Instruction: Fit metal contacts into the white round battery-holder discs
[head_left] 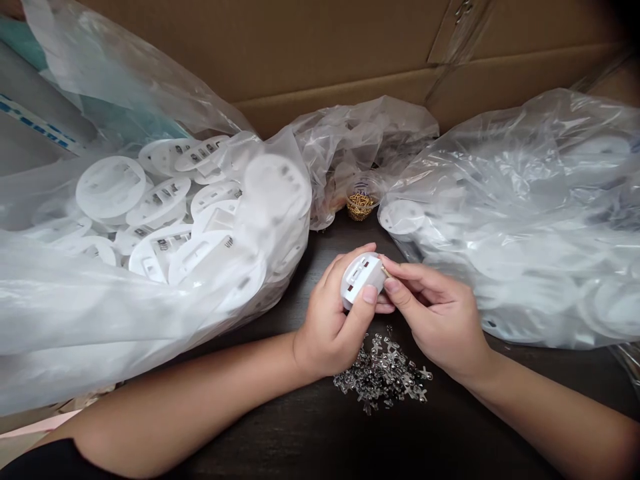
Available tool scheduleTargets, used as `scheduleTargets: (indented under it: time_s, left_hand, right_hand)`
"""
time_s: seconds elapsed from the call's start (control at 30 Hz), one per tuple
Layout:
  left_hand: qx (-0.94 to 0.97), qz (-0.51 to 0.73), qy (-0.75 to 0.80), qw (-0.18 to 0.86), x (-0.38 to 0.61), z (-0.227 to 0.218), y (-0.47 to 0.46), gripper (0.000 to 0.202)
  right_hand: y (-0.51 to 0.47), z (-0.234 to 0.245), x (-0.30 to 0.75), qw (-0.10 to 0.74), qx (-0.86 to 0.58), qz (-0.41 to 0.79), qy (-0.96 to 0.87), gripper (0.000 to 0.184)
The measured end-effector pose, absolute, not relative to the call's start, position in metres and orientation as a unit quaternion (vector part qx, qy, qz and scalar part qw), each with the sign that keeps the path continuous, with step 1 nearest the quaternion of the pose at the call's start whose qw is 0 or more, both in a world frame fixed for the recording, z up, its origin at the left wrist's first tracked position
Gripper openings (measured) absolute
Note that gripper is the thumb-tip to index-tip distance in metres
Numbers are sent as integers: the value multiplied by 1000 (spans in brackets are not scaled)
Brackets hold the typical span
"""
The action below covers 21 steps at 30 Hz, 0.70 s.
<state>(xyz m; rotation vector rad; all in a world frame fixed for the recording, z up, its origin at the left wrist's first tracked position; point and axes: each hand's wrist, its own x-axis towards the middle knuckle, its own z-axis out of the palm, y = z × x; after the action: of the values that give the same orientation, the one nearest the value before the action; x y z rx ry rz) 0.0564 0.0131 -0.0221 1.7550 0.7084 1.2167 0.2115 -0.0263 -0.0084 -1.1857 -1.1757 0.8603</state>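
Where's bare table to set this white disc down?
Dark table shows between your forearms, around the silver metal pieces; another patch lies above your left hand, below the cup of brass pins. Bags of white discs crowd both sides.

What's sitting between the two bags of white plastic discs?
The head view shows a clear plastic cup of small gold-coloured metal pieces, behind the left hand and right hand.

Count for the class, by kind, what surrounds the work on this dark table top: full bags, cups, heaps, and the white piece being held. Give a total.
Clear plastic bags of white discs: 2
Clear cup of gold pins: 1
Heap of small metal pieces: 1
Held white plastic disc: 1
Total: 5
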Motion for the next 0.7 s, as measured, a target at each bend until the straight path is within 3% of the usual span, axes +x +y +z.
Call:
scheduleTargets:
  time_s: [0.13,0.4,0.7]
  left_hand:
    - [681,470,296,477,56,-23,10,45]
    - [541,447,243,670,61,-18,8,40]
    - [602,443,254,614,58,-19,10,39]
  right_hand:
    - [-27,-10,213,586,-507,353,-524,28]
    - [-25,-12,223,549,-525,330,-561,28]
    - [-27,-12,220,562,-485,365,-562,19]
